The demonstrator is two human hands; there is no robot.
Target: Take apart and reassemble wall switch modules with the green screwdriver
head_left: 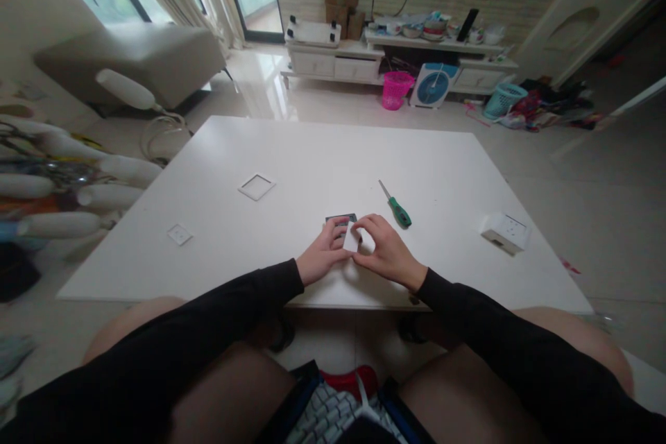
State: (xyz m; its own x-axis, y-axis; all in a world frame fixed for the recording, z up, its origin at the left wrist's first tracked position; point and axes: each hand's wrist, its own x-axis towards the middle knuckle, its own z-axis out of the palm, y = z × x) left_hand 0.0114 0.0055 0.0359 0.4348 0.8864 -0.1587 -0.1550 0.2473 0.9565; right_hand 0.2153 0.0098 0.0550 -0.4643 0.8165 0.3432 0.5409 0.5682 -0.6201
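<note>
Near the front edge of the white table, my left hand (pixel 326 250) and my right hand (pixel 386 246) are both closed on a small white square piece (pixel 352 238), held tilted between the fingers. It looks like part of a wall socket, though the fingers cover much of it. A dark-edged flat object (pixel 340 217) shows just behind my left fingers; its kind is unclear. Beyond my right hand lies a green-handled screwdriver (pixel 399 211), its shaft pointing away to the left. A white square frame (pixel 242 187) and a white socket faceplate (pixel 180 234) lie to the left.
A white socket box (pixel 506 232) stands toward the right side of the table (pixel 312 152). Past the far edge are a pink basket (pixel 397 90), a blue fan (pixel 433 86) and a low cabinet. Several long white objects crowd the left side.
</note>
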